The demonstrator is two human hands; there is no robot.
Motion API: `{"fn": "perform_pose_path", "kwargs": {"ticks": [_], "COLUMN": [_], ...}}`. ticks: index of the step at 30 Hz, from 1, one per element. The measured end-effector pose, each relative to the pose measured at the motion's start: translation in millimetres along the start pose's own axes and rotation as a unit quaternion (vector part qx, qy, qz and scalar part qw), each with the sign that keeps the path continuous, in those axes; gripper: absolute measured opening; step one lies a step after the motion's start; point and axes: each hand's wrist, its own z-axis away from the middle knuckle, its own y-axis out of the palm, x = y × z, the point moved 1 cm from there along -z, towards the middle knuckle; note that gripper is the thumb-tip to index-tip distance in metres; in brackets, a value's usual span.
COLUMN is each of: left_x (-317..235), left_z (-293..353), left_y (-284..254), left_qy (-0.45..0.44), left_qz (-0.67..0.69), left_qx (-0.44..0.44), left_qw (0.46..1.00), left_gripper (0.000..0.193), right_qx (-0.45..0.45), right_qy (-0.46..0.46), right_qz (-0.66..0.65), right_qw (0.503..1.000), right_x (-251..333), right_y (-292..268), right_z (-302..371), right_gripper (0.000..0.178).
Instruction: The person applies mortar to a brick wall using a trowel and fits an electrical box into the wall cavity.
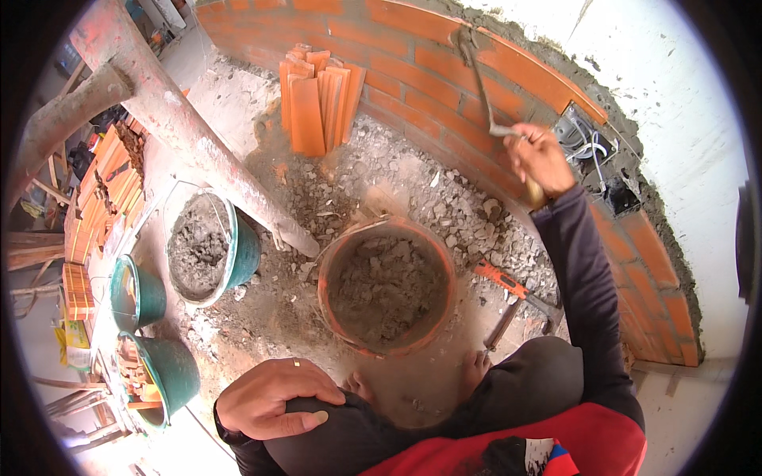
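1 head-worn fisheye view, steeply downward from above, near the hands [274,399]

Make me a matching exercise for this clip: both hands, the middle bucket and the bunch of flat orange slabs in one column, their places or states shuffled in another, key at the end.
1. Left hand
2. Right hand
3. Middle bucket
4. Flat orange slabs

A. Filled partly with grey mix
B. Standing on end near the brick wall
C. Closed around a wooden-handled tool
D. Resting on the person's dark-trousered leg

Right pairs: 1-D, 2-C, 3-A, 4-B
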Motion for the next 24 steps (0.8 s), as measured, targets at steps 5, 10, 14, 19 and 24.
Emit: {"fn": "perform_pose_path", "kwargs": {"ticks": [5,10,14,19,24], "left_x": [3,1,-1,0,0], "left_z": [3,-1,-5,-2,-2], "left_y": [0,-1,-1,0,0], "left_qy": [0.003,-0.016,-0.013,-0.007,0.001], "left_qz": [0.021,0.022,0.021,0.017,0.010], "left_qx": [-0.011,-0.001,-0.001,-0.001,0.002], "left_qw": [1.000,1.000,1.000,1.000,1.000], "left_gripper": [0.032,0.034,0.035,0.034,0.034], "right_qx": [-0.014,0.012,-0.092,-0.146,-0.173], "right_qy": [0.000,0.028,-0.028,-0.050,-0.054], "right_qz": [0.072,-0.003,0.260,0.254,0.215], "right_qw": [0.997,1.000,0.961,0.955,0.960], "right_x": [-8,-18,-25,-28,-28], "right_y": [16,46,48,46,40], "right_z": [22,34,23,8,13], "right_gripper": [0.010,0.013,0.025,0.029,0.028]}}
